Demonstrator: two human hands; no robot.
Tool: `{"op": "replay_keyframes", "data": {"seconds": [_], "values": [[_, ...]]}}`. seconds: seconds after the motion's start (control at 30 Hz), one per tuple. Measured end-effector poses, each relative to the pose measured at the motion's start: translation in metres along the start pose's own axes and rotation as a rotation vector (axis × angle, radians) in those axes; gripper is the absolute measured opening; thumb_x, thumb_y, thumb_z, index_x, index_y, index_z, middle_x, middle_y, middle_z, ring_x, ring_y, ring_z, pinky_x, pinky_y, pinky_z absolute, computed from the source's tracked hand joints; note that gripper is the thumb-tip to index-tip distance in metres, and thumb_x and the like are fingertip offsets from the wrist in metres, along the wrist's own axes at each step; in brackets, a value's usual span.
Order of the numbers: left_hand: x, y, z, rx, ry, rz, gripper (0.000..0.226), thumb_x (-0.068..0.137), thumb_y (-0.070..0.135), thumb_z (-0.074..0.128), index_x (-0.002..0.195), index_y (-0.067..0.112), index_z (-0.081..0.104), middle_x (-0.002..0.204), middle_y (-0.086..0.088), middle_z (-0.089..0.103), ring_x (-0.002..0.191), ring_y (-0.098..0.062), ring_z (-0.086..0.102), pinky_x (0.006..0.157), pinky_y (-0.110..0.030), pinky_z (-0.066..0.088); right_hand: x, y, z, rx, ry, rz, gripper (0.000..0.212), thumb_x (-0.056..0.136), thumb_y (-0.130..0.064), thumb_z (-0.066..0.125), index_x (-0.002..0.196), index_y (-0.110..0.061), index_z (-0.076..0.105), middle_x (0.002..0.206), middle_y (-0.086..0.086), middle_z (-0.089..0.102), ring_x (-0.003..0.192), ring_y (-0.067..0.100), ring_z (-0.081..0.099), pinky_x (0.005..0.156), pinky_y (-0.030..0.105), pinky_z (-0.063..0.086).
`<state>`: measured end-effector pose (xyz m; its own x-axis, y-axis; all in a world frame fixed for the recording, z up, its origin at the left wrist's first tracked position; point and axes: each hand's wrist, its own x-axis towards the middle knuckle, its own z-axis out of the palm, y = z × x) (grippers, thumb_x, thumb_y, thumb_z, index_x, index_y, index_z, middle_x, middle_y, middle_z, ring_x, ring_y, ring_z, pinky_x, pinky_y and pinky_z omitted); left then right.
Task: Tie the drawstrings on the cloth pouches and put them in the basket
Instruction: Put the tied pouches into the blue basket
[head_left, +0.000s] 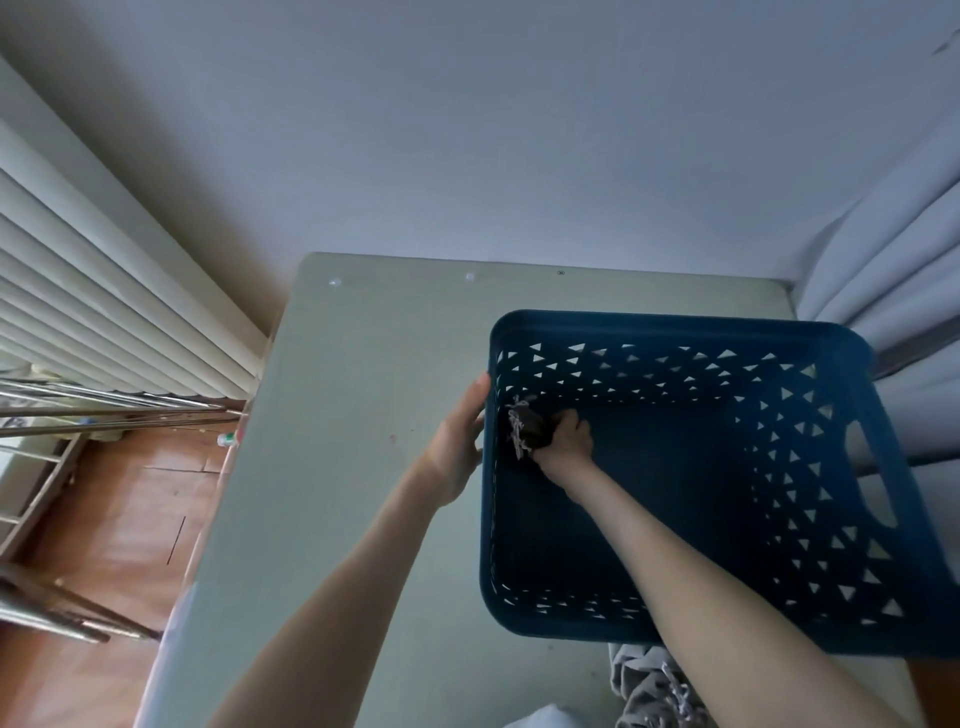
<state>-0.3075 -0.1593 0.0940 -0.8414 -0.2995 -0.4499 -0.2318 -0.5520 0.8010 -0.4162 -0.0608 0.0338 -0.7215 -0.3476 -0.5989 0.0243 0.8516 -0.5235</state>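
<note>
Head view: right hand (567, 440) grips dark cloth pouch (531, 429) in perforated basket (675, 325); left hand (460, 441) flat, grip released.

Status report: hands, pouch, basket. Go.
Left hand flat on outer wall of basket. Right hand inside, gripping dark pouch. Grey cloth at near edge of table. Nothing blocking.

No words, brands or numbers are legible. A tiny dark mark (560, 272) on the table (363, 364) at twelve o'clock, and a small bottle (227, 440) at nine o'clock, are too blurred to read.
</note>
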Motion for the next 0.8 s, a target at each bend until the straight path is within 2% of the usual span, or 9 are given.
{"op": "replay_keyframes", "data": {"seconds": [0.1, 0.23, 0.37, 0.43, 0.5, 0.57, 0.67, 0.73, 0.8], "values": [[-0.001, 0.003, 0.001, 0.018, 0.014, -0.012, 0.078, 0.069, 0.075, 0.056, 0.132, 0.028, 0.054, 0.135, -0.001, 0.056, 0.130, -0.026, 0.045, 0.110, -0.054, 0.031, -0.009, -0.007, -0.006, -0.161, -0.017, 0.034, 0.067, 0.082, -0.013, 0.066, 0.135, -0.012, 0.026, 0.140, 0.011, 0.029, 0.130, 0.029, 0.031, 0.104, 0.039, 0.033], [-0.008, 0.010, 0.004, 0.084, 0.047, -0.031, 0.064, 0.077, 0.070, 0.049, 0.127, 0.031, 0.058, 0.130, 0.002, 0.060, 0.126, -0.022, 0.049, 0.108, -0.051, 0.034, -0.025, -0.021, -0.020, -0.228, -0.063, -0.031, 0.074, 0.079, -0.007, 0.065, 0.139, -0.016, 0.022, 0.142, 0.009, 0.029, 0.131, 0.028, 0.030, 0.105, 0.039, 0.033], [-0.027, 0.023, 0.020, 0.186, 0.220, -0.046, 0.044, 0.095, 0.053, 0.035, 0.117, 0.026, 0.063, 0.111, 0.005, 0.067, 0.105, -0.015, 0.060, 0.089, -0.032, 0.047, -0.055, -0.029, -0.036, -0.251, -0.050, -0.098, 0.060, 0.082, -0.012, 0.063, 0.133, -0.013, 0.032, 0.136, 0.010, 0.037, 0.126, 0.029, 0.036, 0.102, 0.038, 0.035], [-0.041, 0.026, 0.032, 0.264, 0.274, -0.030, 0.041, 0.098, 0.045, 0.034, 0.117, 0.020, 0.061, 0.110, 0.002, 0.067, 0.103, -0.017, 0.061, 0.084, -0.030, 0.048, -0.076, -0.028, -0.044, -0.277, -0.012, -0.135, 0.051, 0.084, -0.014, 0.060, 0.130, -0.012, 0.039, 0.134, 0.010, 0.040, 0.124, 0.029, 0.038, 0.101, 0.039, 0.037], [-0.058, 0.024, 0.043, 0.371, 0.344, 0.022, 0.035, 0.097, 0.038, 0.040, 0.118, 0.017, 0.057, 0.109, 0.001, 0.066, 0.104, -0.020, 0.061, 0.090, -0.036, 0.049, -0.099, -0.023, -0.051, -0.283, 0.072, -0.222, 0.039, 0.086, -0.017, 0.057, 0.123, -0.012, 0.048, 0.129, 0.009, 0.047, 0.119, 0.029, 0.043, 0.097, 0.040, 0.040], [-0.077, 0.016, 0.056, 0.524, 0.468, 0.146, 0.035, 0.095, 0.028, 0.044, 0.128, 0.015, 0.049, 0.115, 0.005, 0.058, 0.108, -0.019, 0.056, 0.094, -0.033, 0.045, -0.123, -0.013, -0.057, -0.220, 0.180, -0.328, 0.028, 0.089, -0.019, 0.056, 0.116, -0.014, 0.055, 0.121, 0.006, 0.053, 0.114, 0.026, 0.048, 0.096, 0.041, 0.040], [-0.122, -0.001, 0.083, 0.687, 0.649, 0.587, 0.032, 0.092, 0.007, 0.046, 0.124, 0.007, 0.045, 0.116, 0.005, 0.044, 0.111, -0.014, 0.041, 0.091, -0.023, 0.035, -0.164, 0.008, -0.063, -0.051, 0.397, -0.516, 0.014, 0.091, -0.017, 0.053, 0.101, -0.017, 0.062, 0.103, -0.002, 0.059, 0.100, 0.019, 0.053, 0.093, 0.040, 0.039], [-0.149, -0.020, 0.098, 0.740, 0.543, 0.810, 0.023, 0.087, 0.001, 0.047, 0.109, 0.007, 0.048, 0.102, 0.005, 0.042, 0.096, -0.013, 0.040, 0.083, -0.024, 0.039, -0.189, 0.023, -0.069, 0.042, 0.567, -0.619, 0.014, 0.091, -0.013, 0.051, 0.097, -0.017, 0.063, 0.094, -0.005, 0.057, 0.092, 0.013, 0.049, 0.086, 0.033, 0.032], [-0.170, -0.046, 0.108, 0.824, 0.344, 0.874, 0.019, 0.084, 0.001, 0.048, 0.101, 0.007, 0.049, 0.096, 0.004, 0.042, 0.086, -0.013, 0.041, 0.077, -0.021, 0.039, -0.214, 0.045, -0.076, 0.114, 0.709, -0.662, 0.016, 0.089, -0.011, 0.051, 0.099, -0.016, 0.062, 0.091, -0.004, 0.054, 0.091, 0.012, 0.044, 0.083, 0.029, 0.026]]}}
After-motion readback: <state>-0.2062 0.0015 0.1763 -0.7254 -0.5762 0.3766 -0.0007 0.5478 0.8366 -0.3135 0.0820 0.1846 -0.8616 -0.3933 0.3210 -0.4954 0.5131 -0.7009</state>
